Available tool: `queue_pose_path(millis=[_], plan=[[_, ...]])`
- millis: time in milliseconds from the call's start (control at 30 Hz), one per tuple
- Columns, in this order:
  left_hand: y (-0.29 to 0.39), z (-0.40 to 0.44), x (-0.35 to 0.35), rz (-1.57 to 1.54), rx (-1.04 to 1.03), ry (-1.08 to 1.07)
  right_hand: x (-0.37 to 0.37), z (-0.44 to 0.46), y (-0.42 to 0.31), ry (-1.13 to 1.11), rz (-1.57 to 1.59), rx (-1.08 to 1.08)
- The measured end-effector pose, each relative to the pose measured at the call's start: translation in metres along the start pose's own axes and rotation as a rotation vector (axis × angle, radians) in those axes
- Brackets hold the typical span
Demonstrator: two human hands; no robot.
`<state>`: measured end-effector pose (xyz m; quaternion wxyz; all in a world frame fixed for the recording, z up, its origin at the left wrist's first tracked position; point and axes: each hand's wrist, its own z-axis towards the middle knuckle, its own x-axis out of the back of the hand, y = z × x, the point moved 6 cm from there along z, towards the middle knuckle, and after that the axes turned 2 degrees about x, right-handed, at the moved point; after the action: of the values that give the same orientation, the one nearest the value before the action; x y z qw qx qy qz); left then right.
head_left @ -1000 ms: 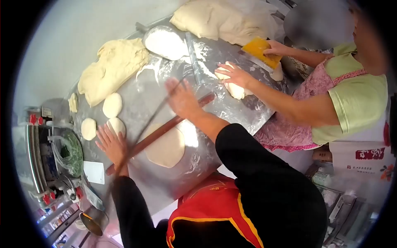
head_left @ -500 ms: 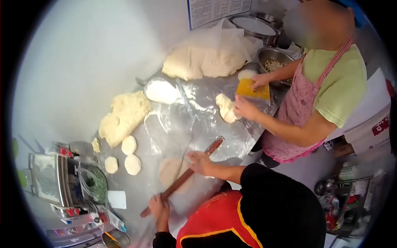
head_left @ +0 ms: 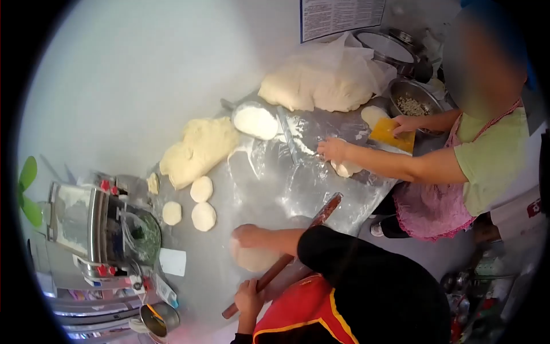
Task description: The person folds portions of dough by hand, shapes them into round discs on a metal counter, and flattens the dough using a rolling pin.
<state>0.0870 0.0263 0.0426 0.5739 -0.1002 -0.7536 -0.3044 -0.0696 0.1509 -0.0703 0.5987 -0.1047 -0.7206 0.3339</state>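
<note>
A flat round sheet of dough (head_left: pixel 255 261) lies on the metal table in front of me. My left hand (head_left: pixel 247 297) is closed around the lower end of a brown wooden rolling pin (head_left: pixel 277 270), which lies slantwise along the sheet's near side. At the sheet's far edge, my right hand (head_left: pixel 247 235) is off the pin, its fingers curled onto the dough; the fingertips are partly hidden. Near it are a round dough piece (head_left: pixel 203 217), another dough round (head_left: pixel 201 189) and a third dough disc (head_left: pixel 172 213).
A co-worker's hand (head_left: pixel 333 149) presses a dough lump (head_left: pixel 346 167); their other hand holds a yellow scraper (head_left: pixel 391 136). Large dough masses (head_left: pixel 197 152), a flour scoop (head_left: pixel 256 122) and a filling bowl (head_left: pixel 409 98) stand farther back. A metal machine (head_left: pixel 94 223) is at left.
My right hand has left the rolling pin and moved to the dough sheet's far edge. The pin has shifted toward me. The co-worker's hand now covers the dough lump. The view has also shifted.
</note>
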Motion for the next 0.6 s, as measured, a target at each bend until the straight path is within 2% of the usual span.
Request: queue_pose_path(millis=[67, 133, 200, 267, 300, 333, 400, 467, 500, 567, 600], plan=[[0.005, 0.005, 0.003, -0.007, -0.023, -0.001, -0.015, 0.018, -0.016, -0.011, 0.061, 0.106], [-0.004, 0.007, -0.007, 0.036, -0.058, 0.023, -0.014, 0.021, -0.004, 0.082, -0.035, 0.013], [-0.009, 0.006, -0.010, 0.077, -0.042, -0.041, 0.005, -0.014, 0.035, 0.271, -0.075, 0.109], [-0.015, 0.008, -0.011, 0.069, -0.042, 0.027, 0.035, -0.071, 0.058, 0.376, -0.067, 0.228], [-0.018, 0.008, -0.009, 0.099, -0.042, 0.028, 0.034, -0.094, 0.077, 0.105, -0.194, 0.239], [-0.015, 0.010, 0.002, 0.072, -0.015, 0.075, 0.082, -0.133, 0.065, 0.080, 0.142, -0.218], [-0.021, 0.017, 0.005, 0.061, 0.053, -0.021, 0.142, -0.195, 0.023, 0.064, 0.037, -0.467], [-0.030, 0.013, -0.002, 0.078, 0.059, 0.190, 0.132, -0.245, 0.033, 0.338, -0.152, -0.159], [-0.029, 0.010, -0.006, 0.085, 0.045, 0.283, 0.123, -0.258, 0.028, 0.352, -0.232, -0.166], [-0.019, 0.008, -0.015, 0.062, 0.144, 0.312, 0.118, -0.268, 0.024, 0.388, -0.402, -0.176], [-0.019, 0.013, -0.017, 0.055, 0.190, 0.334, 0.116, -0.259, 0.031, 0.429, -0.390, -0.214]])
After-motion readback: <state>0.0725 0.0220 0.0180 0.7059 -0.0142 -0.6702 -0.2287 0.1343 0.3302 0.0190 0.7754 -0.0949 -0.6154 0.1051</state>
